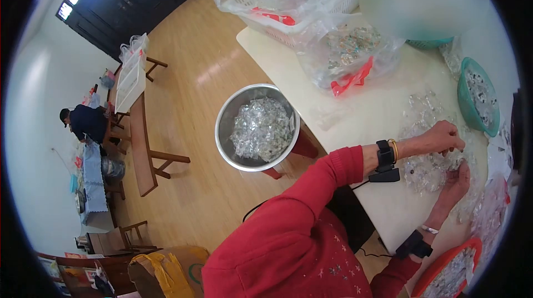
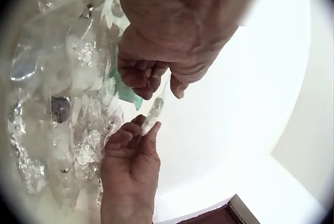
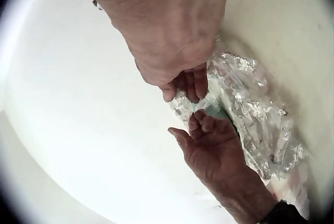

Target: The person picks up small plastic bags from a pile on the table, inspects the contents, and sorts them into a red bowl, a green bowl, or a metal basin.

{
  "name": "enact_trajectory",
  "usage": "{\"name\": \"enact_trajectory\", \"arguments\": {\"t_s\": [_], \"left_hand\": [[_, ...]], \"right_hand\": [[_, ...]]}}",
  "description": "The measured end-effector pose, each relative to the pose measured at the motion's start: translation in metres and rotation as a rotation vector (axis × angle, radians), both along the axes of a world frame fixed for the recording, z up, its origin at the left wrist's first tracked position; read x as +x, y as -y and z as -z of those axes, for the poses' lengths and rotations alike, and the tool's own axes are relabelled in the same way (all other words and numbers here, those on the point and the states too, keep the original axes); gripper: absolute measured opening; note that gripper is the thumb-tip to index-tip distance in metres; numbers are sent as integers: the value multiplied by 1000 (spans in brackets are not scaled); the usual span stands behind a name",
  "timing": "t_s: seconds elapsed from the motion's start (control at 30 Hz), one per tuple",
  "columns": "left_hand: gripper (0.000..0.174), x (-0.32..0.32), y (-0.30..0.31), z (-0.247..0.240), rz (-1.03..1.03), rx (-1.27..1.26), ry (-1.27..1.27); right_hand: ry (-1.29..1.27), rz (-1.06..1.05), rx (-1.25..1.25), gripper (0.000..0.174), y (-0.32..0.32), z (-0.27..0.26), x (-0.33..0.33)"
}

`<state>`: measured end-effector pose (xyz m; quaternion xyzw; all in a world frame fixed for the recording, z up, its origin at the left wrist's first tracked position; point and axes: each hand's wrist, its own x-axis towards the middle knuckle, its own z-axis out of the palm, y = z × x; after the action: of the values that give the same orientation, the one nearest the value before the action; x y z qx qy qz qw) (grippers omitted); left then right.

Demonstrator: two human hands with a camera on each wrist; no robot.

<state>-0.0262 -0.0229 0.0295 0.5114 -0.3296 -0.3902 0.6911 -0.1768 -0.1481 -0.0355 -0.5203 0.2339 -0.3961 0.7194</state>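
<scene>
My left hand [image 1: 444, 137] and right hand [image 1: 456, 182] are close together over a pile of small clear plastic bags [image 1: 419, 175] on a cream table [image 1: 383, 215]. One small clear bag [image 2: 153, 115] with pale contents sits between them in the left wrist view. My right thumb and fingers pinch its lower end. Its thin upper end runs up to the gap between my left thumb and curled left fingers; I cannot tell if they grip it. In the right wrist view, the left thumb [image 3: 176, 132] stands apart from the fingers.
A teal basket [image 1: 465, 104] of small bags stands beyond my hands, and a red basin [image 1: 474, 242] of bags is beside my right arm. A large clear bag of beads [image 1: 355, 43] and a white basket [image 1: 272, 33] lie leftward. A steel pot [image 1: 222, 131] holds bags. Another person [image 1: 91, 126] is across the room.
</scene>
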Motion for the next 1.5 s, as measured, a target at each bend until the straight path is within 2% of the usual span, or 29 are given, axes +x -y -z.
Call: {"name": "enact_trajectory", "arguments": {"t_s": [0.07, 0.2, 0.27, 0.33, 0.4, 0.43, 0.5, 0.57, 0.6, 0.67, 0.7, 0.8, 0.83, 0.93, 1.1, 1.2, 1.37, 1.5], "left_hand": [[14, 0, 8, 10, 12, -41, 8], [12, 6, 16, 28, 6, -117, 27], [12, 4, 23, 31, -25, -109, -1], [14, 7, 25, 36, -2, -117, 41], [13, 8, 25, 36, 20, -69, 118], [12, 7, 26, 35, 21, -47, 76], [11, 6, 20, 26, 22, -94, 122], [12, 6, 16, 21, 88, -40, 100], [12, 6, 16, 19, 120, -39, 101], [13, 5, 17, 20, 159, -112, 28], [13, 4, 18, 20, 181, -110, 30], [16, 1, 18, 18, 201, -105, 68], [16, 0, 17, 16, 215, -104, 70], [18, -5, 17, 11, 41, -29, -159], [19, -4, 15, 6, 129, 4, -334], [17, -12, 13, 0, 182, 93, -109], [14, -3, 13, 12, 184, 99, 3], [11, -4, 16, 13, 160, 113, 201]], "right_hand": [[7, 54, 42, 19, 1, 0, -1], [14, -14, -17, 21, 5, 6, 1], [-2, 89, 91, 27, -5, -3, 6], [-5, 103, 106, 36, 14, 22, -2], [27, 160, 150, 41, -10, -2, 4], [29, 124, 179, 43, -3, 5, 2], [-5, 88, 164, 43, -25, -25, 7], [-92, 83, 110, 58, -29, -31, 9], [-89, 115, 114, 58, -31, -34, 9], [-94, -150, 208, 50, -32, -39, 6], [-88, -129, 210, 50, -31, -38, 4], [-80, -364, 150, 32, -25, -33, -1], [-76, -351, 151, 32, -25, -33, -1], [-35, -33, 100, 13, -27, -32, 2], [58, 111, 112, 13, -27, -34, 1], [94, 122, 102, 11, -27, -33, 3], [71, 87, 85, 15, -31, -35, 5], [-23, 70, 8, 19, -27, -34, 3]]}}
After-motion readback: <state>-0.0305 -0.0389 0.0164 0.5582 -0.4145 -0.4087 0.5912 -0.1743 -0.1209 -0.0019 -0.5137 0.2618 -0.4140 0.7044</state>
